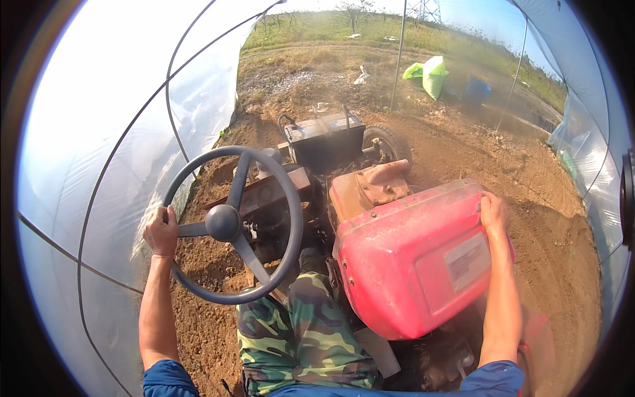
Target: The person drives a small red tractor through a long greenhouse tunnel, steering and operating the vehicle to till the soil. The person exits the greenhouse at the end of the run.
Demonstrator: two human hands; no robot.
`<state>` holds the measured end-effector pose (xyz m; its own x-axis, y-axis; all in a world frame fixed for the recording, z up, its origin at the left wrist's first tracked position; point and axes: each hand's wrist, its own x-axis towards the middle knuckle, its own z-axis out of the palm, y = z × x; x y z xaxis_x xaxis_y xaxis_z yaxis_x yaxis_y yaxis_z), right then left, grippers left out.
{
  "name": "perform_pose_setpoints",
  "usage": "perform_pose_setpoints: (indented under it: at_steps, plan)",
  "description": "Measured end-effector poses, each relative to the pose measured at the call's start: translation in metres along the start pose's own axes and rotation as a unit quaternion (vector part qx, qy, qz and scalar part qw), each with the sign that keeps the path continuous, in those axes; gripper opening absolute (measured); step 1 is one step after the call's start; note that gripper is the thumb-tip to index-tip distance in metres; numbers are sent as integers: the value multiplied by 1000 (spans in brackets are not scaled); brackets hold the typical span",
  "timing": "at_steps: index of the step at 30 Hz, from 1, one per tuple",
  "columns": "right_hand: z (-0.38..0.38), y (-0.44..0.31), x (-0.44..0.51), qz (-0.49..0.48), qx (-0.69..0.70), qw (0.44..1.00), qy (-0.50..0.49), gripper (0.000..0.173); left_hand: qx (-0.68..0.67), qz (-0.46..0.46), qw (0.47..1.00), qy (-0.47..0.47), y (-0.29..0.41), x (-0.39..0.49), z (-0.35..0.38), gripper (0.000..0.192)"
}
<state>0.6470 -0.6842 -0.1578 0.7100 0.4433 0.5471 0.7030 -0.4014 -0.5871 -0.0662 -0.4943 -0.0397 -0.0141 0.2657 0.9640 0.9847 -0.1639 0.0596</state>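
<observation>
My left hand (pixel 161 232) grips the left side of a dark grey three-spoke steering wheel (pixel 296 208). Over on the right, my right hand (pixel 494 213) rests on the far edge of a dusty red metal cover (pixel 382 258), its fingertips bent over the rim. The cover bears a plate with writing (pixel 467 261). Just ahead of it is an orange-brown metal housing (pixel 349 196) with bolts. My legs in camouflage trousers (pixel 307 337) are between the wheel and the cover.
A battery (pixel 325 131) sits at the vehicle's front, beside a rubber tyre (pixel 389 141). Plastic sheeting on thin hoops (pixel 124 134) runs close along the left; more sheeting (pixel 585 149) lines the right. Bare soil (pixel 550 238) lies between. Ahead are a pole (pixel 398 59) and a green sack (pixel 434 77).
</observation>
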Motion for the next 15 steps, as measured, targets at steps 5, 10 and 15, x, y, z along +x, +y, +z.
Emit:
perform_pose_setpoints:
  at_steps: [5, 10, 15]
  plan:
    - [17, 15, 5, -29, 24, 999, 0, 43, 27, -150, 986, -70, 110, 109, 68, 31]
    - [22, 12, 17, -15, 47, 999, -15, 42, -105, 59, 991, -50, 263, 41, 74, 27]
    - [17, 30, 21, -38, 41, 998, 12, 42, -252, 193, 941, -116, 265, -116, -26, 20]
